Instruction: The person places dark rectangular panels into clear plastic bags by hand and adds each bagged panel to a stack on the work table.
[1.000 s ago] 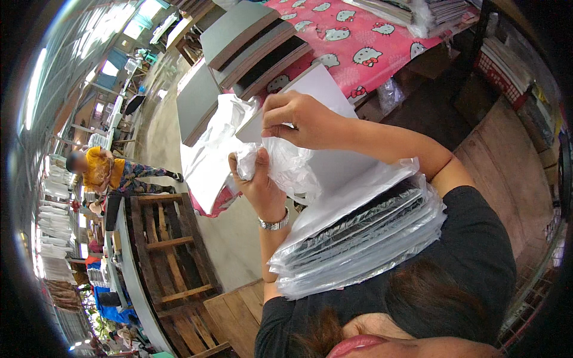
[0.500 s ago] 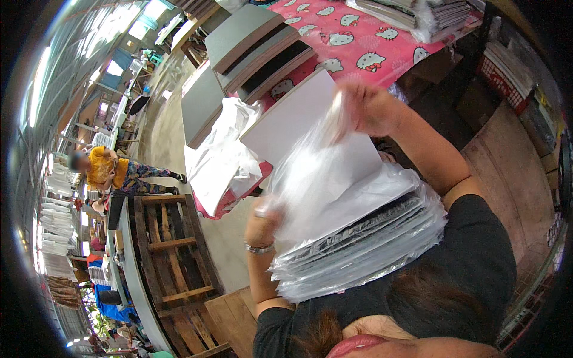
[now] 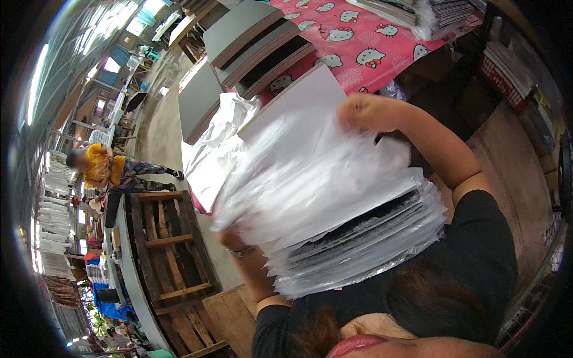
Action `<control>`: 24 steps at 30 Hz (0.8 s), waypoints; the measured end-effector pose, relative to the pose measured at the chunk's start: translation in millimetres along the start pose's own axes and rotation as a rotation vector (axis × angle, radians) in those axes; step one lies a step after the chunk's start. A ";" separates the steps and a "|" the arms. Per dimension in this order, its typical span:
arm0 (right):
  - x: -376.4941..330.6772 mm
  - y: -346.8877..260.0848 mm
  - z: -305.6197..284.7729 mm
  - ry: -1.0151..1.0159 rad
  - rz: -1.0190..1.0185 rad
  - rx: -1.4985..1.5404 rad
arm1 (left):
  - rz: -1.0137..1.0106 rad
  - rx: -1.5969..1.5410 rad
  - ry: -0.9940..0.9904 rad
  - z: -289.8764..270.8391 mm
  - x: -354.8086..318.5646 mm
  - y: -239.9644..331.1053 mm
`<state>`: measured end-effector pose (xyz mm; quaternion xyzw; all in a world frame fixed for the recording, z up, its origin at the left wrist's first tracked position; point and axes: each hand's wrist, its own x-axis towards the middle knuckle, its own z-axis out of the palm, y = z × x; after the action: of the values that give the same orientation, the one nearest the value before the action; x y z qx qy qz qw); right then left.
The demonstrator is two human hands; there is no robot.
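Observation:
A thin, translucent plastic bag point(image 3: 322, 158), smeared by motion, is stretched between my hands. My right hand point(image 3: 365, 113) is closed on its far right edge. At its near left corner my left hand point(image 3: 234, 240) grips the plastic, with the fingers partly hidden and blurred. Under the bag lies a stack of plastic-wrapped boards point(image 3: 370, 241), close against my body, with a black layer showing near the top. Just beyond my hands, a pale grey board point(image 3: 319, 89) lies partly covered by the bag. Left of it sits a crumpled pile of white plastic bags point(image 3: 218, 143).
Stacked grey and black boards point(image 3: 245, 36) stand on a table with a pink patterned cloth point(image 3: 382, 45). More wrapped sheets point(image 3: 441, 18) lie at the far right. A wooden pallet point(image 3: 173, 238) is at left, and a person in a yellow shirt point(image 3: 98, 166) stands beyond it.
The bag has spread out wider over the stack. My left hand has moved left and slightly nearer; my right hand has come a little nearer.

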<state>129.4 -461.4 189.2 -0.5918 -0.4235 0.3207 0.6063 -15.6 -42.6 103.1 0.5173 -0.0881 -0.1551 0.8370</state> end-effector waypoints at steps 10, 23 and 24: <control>-1.6 2.1 2.2 0.341 -0.056 0.668 | 0.030 0.067 0.007 39.1 20.3 4.6; 1.6 16.3 -38.3 0.357 -0.322 0.523 | 0.272 -0.163 0.402 72.2 77.5 24.0; 3.2 12.1 -42.5 0.327 -0.319 0.509 | 0.284 -0.052 0.467 76.4 88.1 34.4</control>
<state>170.1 -476.3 180.2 -0.3915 -0.3143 0.2180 0.8369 49.2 -123.2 167.0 0.4999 0.0397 0.0852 0.8609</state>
